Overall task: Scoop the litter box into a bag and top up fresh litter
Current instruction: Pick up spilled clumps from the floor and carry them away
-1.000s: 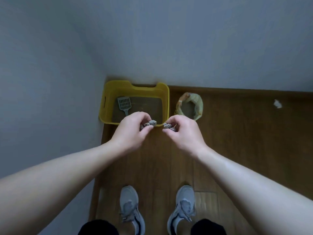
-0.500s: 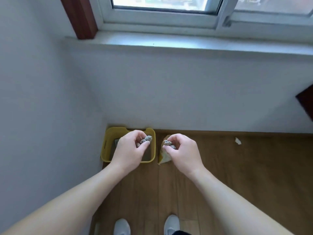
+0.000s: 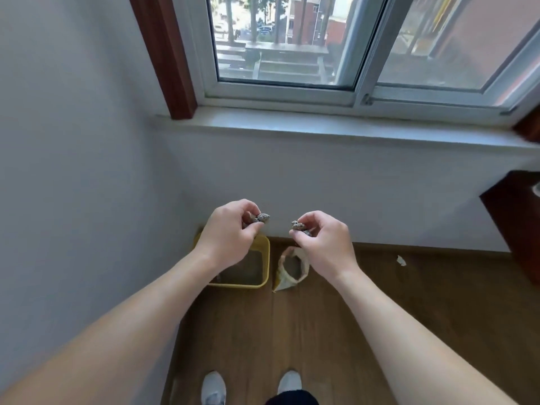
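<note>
A yellow litter box [image 3: 264,258] with grey litter inside stands on the wooden floor in the room's corner, partly hidden behind my left wrist. To its right sits an open bag [image 3: 287,276] with its rim rolled down. My left hand [image 3: 230,233] pinches a few grey litter clumps [image 3: 261,218] between thumb and fingertips, held up in front of the wall above the box. My right hand [image 3: 321,244] pinches other grey clumps [image 3: 298,226] above the bag. The scoop is hidden from view.
White walls close off the left and the far side, with a window sill [image 3: 336,127] and a sliding window above. A dark wooden piece of furniture [image 3: 517,226] juts in at the right. A white scrap [image 3: 401,260] lies on the floor. My shoes [image 3: 213,388] show at the bottom.
The view has tilted up from the floor to the window. Both hands, still pinching their clumps, have risen and drawn slightly apart.
</note>
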{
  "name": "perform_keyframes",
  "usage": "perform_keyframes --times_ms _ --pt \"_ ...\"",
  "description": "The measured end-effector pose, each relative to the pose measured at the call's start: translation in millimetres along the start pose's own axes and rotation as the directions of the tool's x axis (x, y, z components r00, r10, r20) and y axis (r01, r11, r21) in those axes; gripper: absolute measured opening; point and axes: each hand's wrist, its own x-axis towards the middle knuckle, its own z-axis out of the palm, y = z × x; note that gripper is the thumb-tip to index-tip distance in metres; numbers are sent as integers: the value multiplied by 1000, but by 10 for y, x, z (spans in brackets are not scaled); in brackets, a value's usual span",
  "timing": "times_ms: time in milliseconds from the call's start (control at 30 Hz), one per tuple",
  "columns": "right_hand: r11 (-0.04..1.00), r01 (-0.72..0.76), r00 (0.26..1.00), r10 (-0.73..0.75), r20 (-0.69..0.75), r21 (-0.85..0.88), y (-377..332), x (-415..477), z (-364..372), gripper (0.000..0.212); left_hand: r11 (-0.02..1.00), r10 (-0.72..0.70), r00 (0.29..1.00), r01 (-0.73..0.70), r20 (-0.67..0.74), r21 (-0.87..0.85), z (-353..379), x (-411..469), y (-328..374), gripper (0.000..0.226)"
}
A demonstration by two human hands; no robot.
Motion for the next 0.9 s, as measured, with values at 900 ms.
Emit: perform_keyframes --times_ms 900 --pt "930 -365 785 330 -524 39 2 -1623 -894 10 928 372 828 -320 420 -192 607 -409 983 11"
